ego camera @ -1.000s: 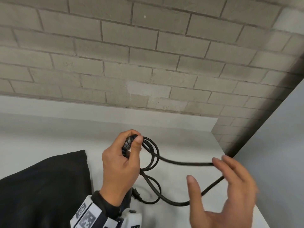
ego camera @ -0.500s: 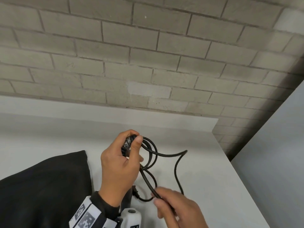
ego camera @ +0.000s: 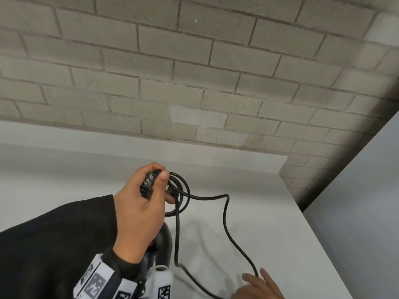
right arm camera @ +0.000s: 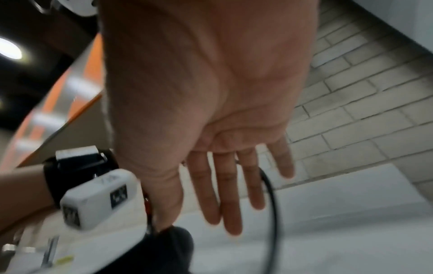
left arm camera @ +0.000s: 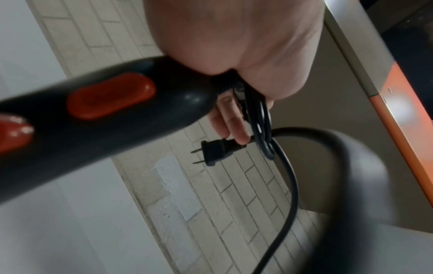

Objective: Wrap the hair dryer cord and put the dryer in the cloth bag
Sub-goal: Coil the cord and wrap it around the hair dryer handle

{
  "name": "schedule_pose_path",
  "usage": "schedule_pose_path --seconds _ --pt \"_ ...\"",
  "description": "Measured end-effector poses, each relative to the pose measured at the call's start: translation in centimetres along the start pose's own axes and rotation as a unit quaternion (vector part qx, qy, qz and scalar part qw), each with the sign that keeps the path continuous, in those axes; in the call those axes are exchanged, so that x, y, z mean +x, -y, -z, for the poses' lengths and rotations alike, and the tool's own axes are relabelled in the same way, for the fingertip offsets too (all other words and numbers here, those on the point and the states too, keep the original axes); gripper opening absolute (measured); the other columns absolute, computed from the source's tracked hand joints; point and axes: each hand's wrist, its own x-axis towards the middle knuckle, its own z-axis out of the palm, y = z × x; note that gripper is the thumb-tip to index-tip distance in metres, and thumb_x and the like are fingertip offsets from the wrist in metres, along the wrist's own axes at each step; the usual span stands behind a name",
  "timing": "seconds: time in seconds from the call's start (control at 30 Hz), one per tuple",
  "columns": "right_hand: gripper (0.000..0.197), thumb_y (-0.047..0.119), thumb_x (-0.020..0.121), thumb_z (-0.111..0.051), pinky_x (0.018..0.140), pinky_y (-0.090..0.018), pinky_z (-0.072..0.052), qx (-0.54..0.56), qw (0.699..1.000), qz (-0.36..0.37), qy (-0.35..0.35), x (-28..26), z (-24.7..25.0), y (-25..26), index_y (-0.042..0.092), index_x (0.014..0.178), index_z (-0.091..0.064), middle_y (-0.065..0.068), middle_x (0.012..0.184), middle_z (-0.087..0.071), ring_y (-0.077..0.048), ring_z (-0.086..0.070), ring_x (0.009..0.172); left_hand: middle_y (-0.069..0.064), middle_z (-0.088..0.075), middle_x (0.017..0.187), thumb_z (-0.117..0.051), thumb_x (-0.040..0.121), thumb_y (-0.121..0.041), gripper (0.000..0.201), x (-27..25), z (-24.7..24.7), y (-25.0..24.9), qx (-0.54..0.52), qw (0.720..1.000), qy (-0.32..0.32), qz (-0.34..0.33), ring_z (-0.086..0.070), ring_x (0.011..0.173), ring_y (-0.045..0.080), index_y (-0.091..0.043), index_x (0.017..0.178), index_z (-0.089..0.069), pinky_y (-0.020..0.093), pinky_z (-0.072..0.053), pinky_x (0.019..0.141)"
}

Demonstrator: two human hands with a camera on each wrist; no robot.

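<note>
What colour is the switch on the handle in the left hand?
Orange-red switch on a black handle; the left wrist view shows it best.

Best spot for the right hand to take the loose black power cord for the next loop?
Probably pinch the black power cord on its free slack run, coming from the right with the right hand. That stretch arcs clear of the coils gripped in the left hand.
</note>
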Motion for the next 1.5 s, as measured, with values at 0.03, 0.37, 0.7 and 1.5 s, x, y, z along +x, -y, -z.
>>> schedule_pose_path --seconds 0.03,0.37,0.7,1.5 --pt "0.039 0.042 0.101 -0.037 0.091 -0.019 -0.031 -0.051 0.997 0.052 0.039 0.3 0.2 1.3 0.041 0.068 -0.058 0.026 0.051 -0.057 0.016 -0.048 0.091 -0.003 -0.069 0.071 -0.061 0.09 -0.032 0.007 -0.3 -0.2 -0.2 -0.002 1.0 0.005 -0.004 -0.068 0.051 0.009 -0.026 0.093 -0.064 0.008 -0.047 0.062" --pt "0.017 0.043 0.085 -0.054 0.078 -0.041 -0.055 0.451 0.88 -0.104 0.111 6.7 3.9 13.1 0.032 0.095 -0.063 0.0 0.061 -0.066 -0.019 -0.063 0.062 -0.002 -0.066 0.063 -0.058 0.086 -0.048 0.018 -2.1 -1.5 -0.5 0.012 0.999 0.037 -0.029 -0.063 0.046 0.012 -0.033 0.094 -0.065 0.015 -0.048 0.051" --pt "0.049 0.06 0.08 -0.068 0.049 -0.017 -0.019 0.532 0.838 -0.047 0.114 3.2 6.8 7.7 0.014 0.091 -0.074 0.002 0.051 -0.036 -0.015 -0.025 0.045 -0.013 -0.068 0.076 -0.057 0.086 -0.055 0.024 -2.5 -1.5 -0.3 0.052 0.997 0.053 -0.031 -0.063 0.051 0.015 -0.036 0.096 -0.066 0.038 -0.053 0.055" --pt "0.055 0.047 0.085 -0.059 0.108 -0.018 -0.031 0.095 0.987 0.08 -0.103 5.9 4.9 6.8 0.026 0.134 -0.044 0.019 0.123 -0.052 0.004 -0.042 0.127 -0.016 -0.068 0.08 -0.057 0.083 -0.058 0.026 -3.2 -2.0 0.0 0.035 0.996 0.075 -0.013 -0.058 0.053 0.015 -0.037 0.095 -0.066 0.039 -0.055 0.055"
